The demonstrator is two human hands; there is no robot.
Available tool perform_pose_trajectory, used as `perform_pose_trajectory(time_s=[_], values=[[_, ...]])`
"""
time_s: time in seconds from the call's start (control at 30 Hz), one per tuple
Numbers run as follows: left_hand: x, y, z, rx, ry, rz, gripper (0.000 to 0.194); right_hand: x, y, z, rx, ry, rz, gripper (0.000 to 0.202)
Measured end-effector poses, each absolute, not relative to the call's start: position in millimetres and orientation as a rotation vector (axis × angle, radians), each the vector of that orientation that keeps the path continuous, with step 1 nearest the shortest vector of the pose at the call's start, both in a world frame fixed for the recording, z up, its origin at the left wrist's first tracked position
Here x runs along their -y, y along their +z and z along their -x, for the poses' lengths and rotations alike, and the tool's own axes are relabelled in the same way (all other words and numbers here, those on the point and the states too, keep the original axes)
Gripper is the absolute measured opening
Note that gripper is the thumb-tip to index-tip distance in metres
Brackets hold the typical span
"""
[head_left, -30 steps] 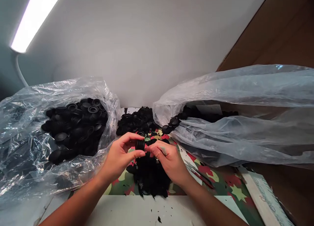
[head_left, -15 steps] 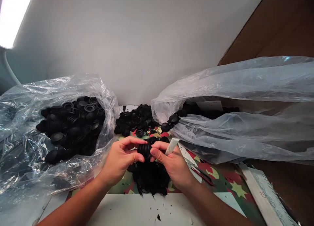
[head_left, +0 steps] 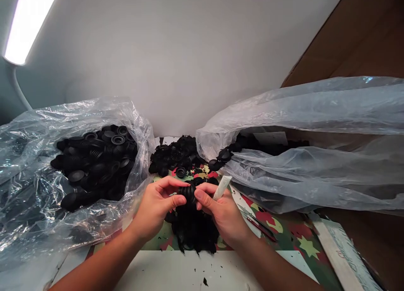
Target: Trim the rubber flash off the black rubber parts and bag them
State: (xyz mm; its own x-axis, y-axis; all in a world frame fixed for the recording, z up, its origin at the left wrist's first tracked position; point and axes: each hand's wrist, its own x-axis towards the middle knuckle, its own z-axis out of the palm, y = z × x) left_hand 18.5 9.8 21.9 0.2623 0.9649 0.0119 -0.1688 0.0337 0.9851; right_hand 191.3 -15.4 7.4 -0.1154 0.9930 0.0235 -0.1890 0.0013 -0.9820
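Between my two hands is a small ribbed black rubber part [head_left: 187, 194], above a heap of black scraps [head_left: 195, 232]. My left hand [head_left: 154, 207] pinches its left side between thumb and fingers. On its right side, the thumb and forefinger of my right hand [head_left: 222, 209] press together. A pale, flat-ended handle [head_left: 222, 187] sticks up out of my right hand; its other end is hidden by the fingers. Another pile of black parts and scraps [head_left: 176, 154] lies behind my hands on the patterned cloth.
At the left, a clear plastic bag [head_left: 28, 156] holds many black ribbed parts [head_left: 94, 165]. Another plastic bag [head_left: 303, 173] with black parts lies at the right, by a cardboard box [head_left: 356, 43]. Tweezers [head_left: 261, 228] lie right of my right hand. A lamp [head_left: 30, 24] shines upper left.
The whole view has shifted slightly right and down. Both hands keep their grip on the black part, which appears slightly turned.
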Motion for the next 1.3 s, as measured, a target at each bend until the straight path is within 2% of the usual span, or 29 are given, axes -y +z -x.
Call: perform_pose_trajectory(time_s=[0.2,0.33,0.43,0.53,0.6,0.7,0.77,0.97,1.3], values=[[-9.0,21.3,-18.9,-0.938,1.194,-1.306,0.01,16.1,9.3,-186.0,1.161,1.415,1.006,0.048],[-8.3,28.9,-17.1,-1.018,1.227,-1.497,0.002,14.6,10.4,-195.8,1.278,0.958,1.099,0.045],[-6.7,31.4,-15.3,-1.074,1.212,-1.632,0.005,15.1,14.5,-208.2,1.273,0.702,1.034,0.062],[-5.1,31.7,-14.3,-1.115,1.179,-1.764,0.008,17.2,17.3,-214.4,1.318,0.83,0.932,0.075],[-4.5,32.1,-14.4,-1.122,1.17,-1.827,0.009,19.0,17.5,-212.8,1.398,0.859,0.871,0.064],[-4.2,33.3,-15.3,-1.114,1.173,-1.903,0.011,21.7,16.2,-206.2,1.511,0.68,0.852,0.023],[-4.2,34.2,-16.0,-1.102,1.166,-1.943,0.012,23.1,15.4,-202.7,1.536,0.589,0.87,0.002],[-4.9,33.3,-15.1,-1.094,1.168,-1.99,0.014,22.8,16.9,-202.2,1.722,0.442,0.857,0.013],[-6.0,29.8,-13.9,-1.131,1.162,-2.007,0.015,18.9,14.5,-201.3,1.837,0.325,0.784,0.015]])
